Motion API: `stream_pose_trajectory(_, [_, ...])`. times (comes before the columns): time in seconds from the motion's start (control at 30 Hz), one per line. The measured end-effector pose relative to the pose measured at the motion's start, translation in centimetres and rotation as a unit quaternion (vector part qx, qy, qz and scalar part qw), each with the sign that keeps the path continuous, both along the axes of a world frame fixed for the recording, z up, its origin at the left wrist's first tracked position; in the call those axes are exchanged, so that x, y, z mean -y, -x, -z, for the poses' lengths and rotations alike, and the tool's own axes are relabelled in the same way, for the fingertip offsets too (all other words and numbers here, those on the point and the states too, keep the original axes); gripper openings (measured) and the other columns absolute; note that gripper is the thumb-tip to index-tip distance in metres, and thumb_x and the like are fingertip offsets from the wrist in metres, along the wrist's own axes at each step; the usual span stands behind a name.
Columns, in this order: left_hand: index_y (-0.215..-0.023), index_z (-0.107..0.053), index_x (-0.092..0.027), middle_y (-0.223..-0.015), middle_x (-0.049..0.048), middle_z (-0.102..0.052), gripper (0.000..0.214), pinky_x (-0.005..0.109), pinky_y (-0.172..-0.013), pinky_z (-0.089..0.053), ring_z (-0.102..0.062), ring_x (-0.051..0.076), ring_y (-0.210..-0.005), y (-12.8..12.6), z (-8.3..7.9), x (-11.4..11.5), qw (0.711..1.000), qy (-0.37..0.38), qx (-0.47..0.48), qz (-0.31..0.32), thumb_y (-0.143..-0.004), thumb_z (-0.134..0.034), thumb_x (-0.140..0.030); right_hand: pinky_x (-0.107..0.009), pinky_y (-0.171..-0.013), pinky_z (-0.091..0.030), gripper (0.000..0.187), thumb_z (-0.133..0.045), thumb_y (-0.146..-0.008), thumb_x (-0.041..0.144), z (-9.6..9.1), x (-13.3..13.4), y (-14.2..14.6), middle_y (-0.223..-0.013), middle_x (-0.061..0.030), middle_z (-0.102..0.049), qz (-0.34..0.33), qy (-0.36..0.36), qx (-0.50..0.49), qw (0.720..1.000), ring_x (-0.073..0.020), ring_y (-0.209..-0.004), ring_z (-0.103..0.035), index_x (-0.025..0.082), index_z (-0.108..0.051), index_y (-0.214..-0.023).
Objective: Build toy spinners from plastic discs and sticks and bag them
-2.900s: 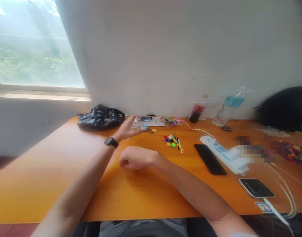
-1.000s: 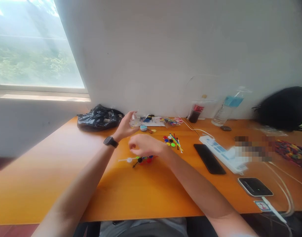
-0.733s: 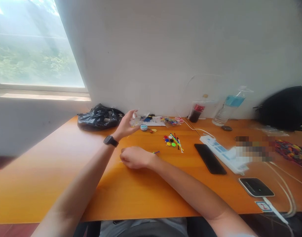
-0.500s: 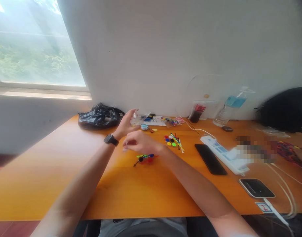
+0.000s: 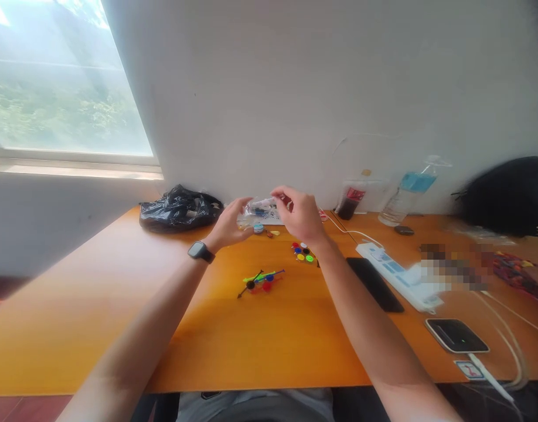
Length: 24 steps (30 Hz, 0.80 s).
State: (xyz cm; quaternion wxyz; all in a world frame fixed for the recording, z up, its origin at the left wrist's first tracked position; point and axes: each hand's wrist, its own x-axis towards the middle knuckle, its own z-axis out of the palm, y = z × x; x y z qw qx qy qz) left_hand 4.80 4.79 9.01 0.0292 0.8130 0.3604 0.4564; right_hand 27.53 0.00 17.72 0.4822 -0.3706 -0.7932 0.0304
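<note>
Both hands are raised over the back middle of the desk. My left hand (image 5: 231,225), with a black watch on its wrist, is closed on a crinkled clear plastic bag (image 5: 253,212). My right hand (image 5: 300,215) has its thumb and fingers pinched at the bag's right side. Whatever the bag holds cannot be made out. Nearer to me lies a small cluster of colourful plastic arrow sticks and discs (image 5: 261,281). Loose round coloured discs (image 5: 304,252) sit under my right wrist, and my forearm covers most of the sticks beside them.
A black plastic bag (image 5: 179,210) lies at the back left. To the right are a black phone (image 5: 377,284), a white power strip (image 5: 394,272), a cola bottle (image 5: 351,202), a water bottle (image 5: 401,196) and a white-rimmed device (image 5: 458,335) on a cable. A small round tin (image 5: 258,228) stands behind.
My right hand has moved up and to the right, from above the arrow cluster to the bag's right side. My left hand has shifted slightly right and down. The cluster is now uncovered.
</note>
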Motion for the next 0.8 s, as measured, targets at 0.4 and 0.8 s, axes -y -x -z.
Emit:
stream_pose_trajectory(0.4, [-0.146,-0.046,-0.026,-0.122,0.0085,-0.064,0.078,0.043,-0.093,-0.051,-0.061,0.027,-0.098,-1.0,-1.0,1.1,1.000,-0.018,-0.012,-0.005,-0.075,-0.076,-0.029,-0.029,-0.068,-0.044,0.016,-0.056,-0.094,0.022,0.1,0.0,0.3,-0.086,-0.0032,-0.072,0.046,-0.012,0.001,0.999,-0.0169,-0.068,-0.058,0.021,-0.070,-0.100])
stream_pose_trajectory(0.8, [-0.144,-0.048,-0.024,-0.127,0.0102,-0.064,0.071,0.045,-0.101,-0.049,-0.060,0.031,-0.114,-1.9,-2.0,2.2,0.999,-0.049,-0.004,0.010,-0.077,-0.074,-0.027,-0.034,-0.080,-0.040,0.019,-0.058,-0.102,0.034,-0.3,1.7,0.8,-0.087,-0.0027,-0.074,0.003,0.043,0.159,0.986,-0.0218,-0.085,-0.060,0.025,-0.075,-0.100])
